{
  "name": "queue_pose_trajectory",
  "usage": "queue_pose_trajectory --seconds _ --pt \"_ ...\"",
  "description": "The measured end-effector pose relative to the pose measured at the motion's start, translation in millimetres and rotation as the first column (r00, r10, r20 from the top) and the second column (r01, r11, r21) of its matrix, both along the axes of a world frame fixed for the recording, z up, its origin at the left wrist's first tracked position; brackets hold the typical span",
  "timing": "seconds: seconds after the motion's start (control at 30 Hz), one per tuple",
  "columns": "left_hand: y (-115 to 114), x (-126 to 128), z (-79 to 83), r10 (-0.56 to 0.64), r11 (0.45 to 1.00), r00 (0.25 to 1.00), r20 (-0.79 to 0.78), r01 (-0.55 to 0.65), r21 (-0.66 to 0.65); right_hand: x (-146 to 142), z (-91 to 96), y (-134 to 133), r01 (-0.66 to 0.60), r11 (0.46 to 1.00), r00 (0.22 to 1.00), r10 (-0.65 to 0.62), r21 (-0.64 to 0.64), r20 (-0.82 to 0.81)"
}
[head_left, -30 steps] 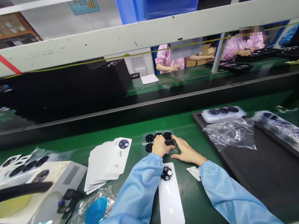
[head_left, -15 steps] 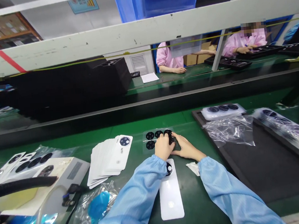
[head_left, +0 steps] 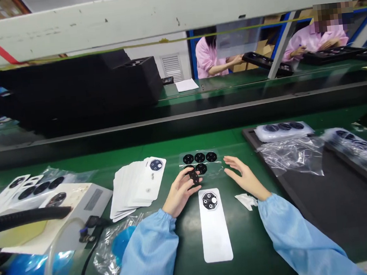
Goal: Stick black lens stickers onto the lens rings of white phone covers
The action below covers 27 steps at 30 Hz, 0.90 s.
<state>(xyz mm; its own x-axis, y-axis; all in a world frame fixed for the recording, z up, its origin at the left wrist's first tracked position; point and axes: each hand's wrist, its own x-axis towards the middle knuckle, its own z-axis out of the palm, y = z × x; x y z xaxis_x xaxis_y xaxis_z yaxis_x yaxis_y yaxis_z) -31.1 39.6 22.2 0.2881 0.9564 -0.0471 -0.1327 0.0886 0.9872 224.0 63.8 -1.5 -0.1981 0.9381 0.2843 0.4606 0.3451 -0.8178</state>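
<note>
Between the fingers of my left hand (head_left: 181, 190) is a round black disc with small holes (head_left: 194, 177), like a phone's camera cover. My right hand (head_left: 244, 175) is open, fingers apart, to the right of a clear plastic sheet (head_left: 217, 169). Several more black discs (head_left: 199, 157) lie on that sheet, one partly hidden behind my left fingers. Nearer to me, between my forearms, a white phone back panel (head_left: 216, 233) lies flat, with a round black camera area (head_left: 209, 201) at its top.
Left of my hands is a fanned stack of white panels (head_left: 132, 185). A white box-shaped device (head_left: 91, 207) with a black hose (head_left: 26, 222) stands farther left. Crumpled white tissue (head_left: 246, 200) lies by my right wrist. A dark tray (head_left: 327, 210) holds plastic-wrapped parts. Co-workers sit across the line.
My left hand has drawn back toward me and left, with a black disc lifted off the sheet. My right hand has moved right, away from the discs. The view has tilted down.
</note>
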Motion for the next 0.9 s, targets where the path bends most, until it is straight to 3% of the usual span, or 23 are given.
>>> queue_pose_trajectory --seconds 0.1,0.23,0.47,0.67,0.9 --pt "-1 -3 -4.8 -0.008 0.999 0.998 0.063 0.011 -0.04 -11 9.1 -23 -0.038 0.999 0.996 0.037 0.009 0.077" --pt "-6 -4 -6.0 -0.005 1.0 1.0 0.029 0.006 -0.017 -24 17.3 -46 -0.189 0.982 0.954 0.189 -0.023 0.234" --pt "-21 -2 -5.1 0.072 0.98 0.944 -0.321 -0.007 0.198 -24 7.8 -52 -0.332 0.939 0.849 0.339 -0.09 0.405" --pt "-32 2 -11.6 0.039 0.926 0.8 -0.599 0.197 0.322 -23 2.1 -51 -0.348 0.931 0.82 0.36 -0.111 0.444" --pt "-36 6 -17.4 -0.018 0.881 0.697 -0.717 0.351 0.319 -24 5.3 -51 -0.351 0.927 0.804 0.371 -0.132 0.464"
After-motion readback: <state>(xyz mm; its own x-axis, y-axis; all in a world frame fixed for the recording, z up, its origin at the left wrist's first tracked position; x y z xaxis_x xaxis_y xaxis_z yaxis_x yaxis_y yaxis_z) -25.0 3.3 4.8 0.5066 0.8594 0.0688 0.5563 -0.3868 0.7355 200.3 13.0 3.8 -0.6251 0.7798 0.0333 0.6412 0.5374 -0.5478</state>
